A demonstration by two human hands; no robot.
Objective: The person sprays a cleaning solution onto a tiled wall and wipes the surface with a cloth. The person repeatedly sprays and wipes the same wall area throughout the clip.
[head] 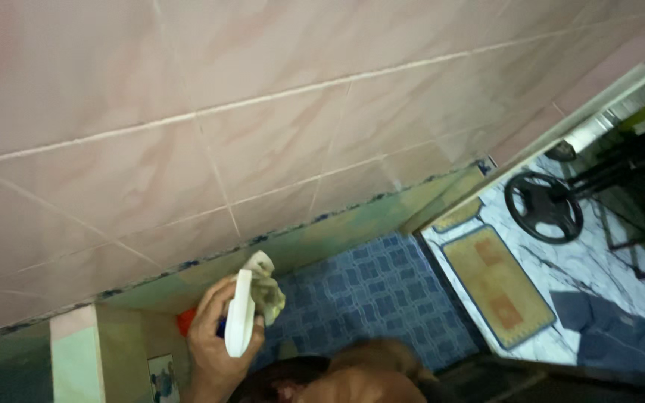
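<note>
Spray bottle (239, 313) and cloth (266, 287) gripped in one raised hand (214, 336).

Head view: the white spray bottle is clasped upright in closed fingers, a crumpled pale cloth being bunched against it, low in the frame before the pink tiled wall (263, 112). Which hand this is cannot be told; no second hand is seen. Blue patterned floor tiles (367, 298) are seen below, and a tan doormat (498, 287) and a black wheel-shaped object (543, 207) lie beyond the doorway on marbled flooring.
</note>
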